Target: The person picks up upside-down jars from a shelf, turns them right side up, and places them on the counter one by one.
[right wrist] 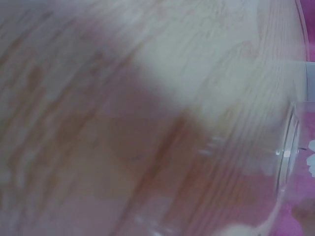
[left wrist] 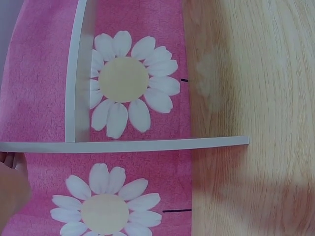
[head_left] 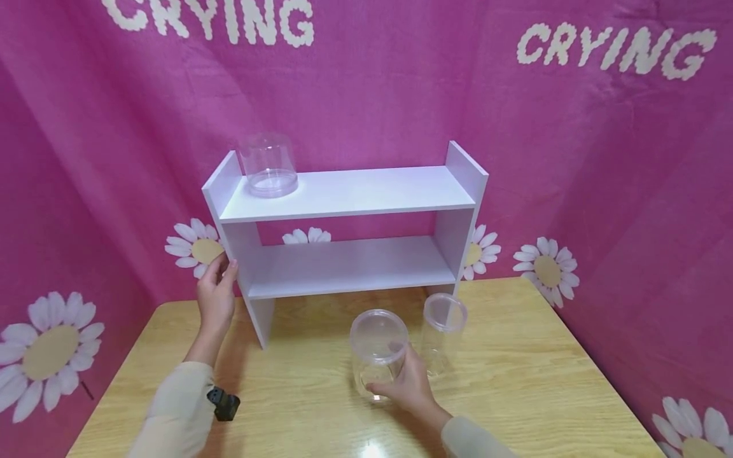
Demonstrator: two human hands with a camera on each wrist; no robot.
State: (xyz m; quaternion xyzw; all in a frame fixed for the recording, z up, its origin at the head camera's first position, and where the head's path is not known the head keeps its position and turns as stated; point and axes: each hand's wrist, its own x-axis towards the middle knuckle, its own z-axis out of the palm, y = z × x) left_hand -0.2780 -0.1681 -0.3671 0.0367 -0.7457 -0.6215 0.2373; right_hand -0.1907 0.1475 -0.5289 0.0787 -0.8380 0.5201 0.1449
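Note:
A white two-tier shelf [head_left: 355, 191] stands on the wooden table. My left hand [head_left: 216, 296] touches the shelf's left side panel [left wrist: 162, 144] from outside; in the left wrist view only part of that hand [left wrist: 12, 189] shows at the edge. With its thumb and fingers around the side, my right hand [head_left: 409, 385] grips a clear plastic jar [head_left: 378, 340] with a round lid, in front of the shelf. Just right of it stands a narrower clear jar [head_left: 443, 340], upright. The right wrist view is mostly blurred by clear plastic close to the lens.
A wide clear container [head_left: 270, 166] sits at the left end of the shelf's top tier. Behind and beside the table hangs a pink cloth [head_left: 378, 95] with daisies and lettering. Wooden tabletop [head_left: 527, 381] extends to the right of the jars.

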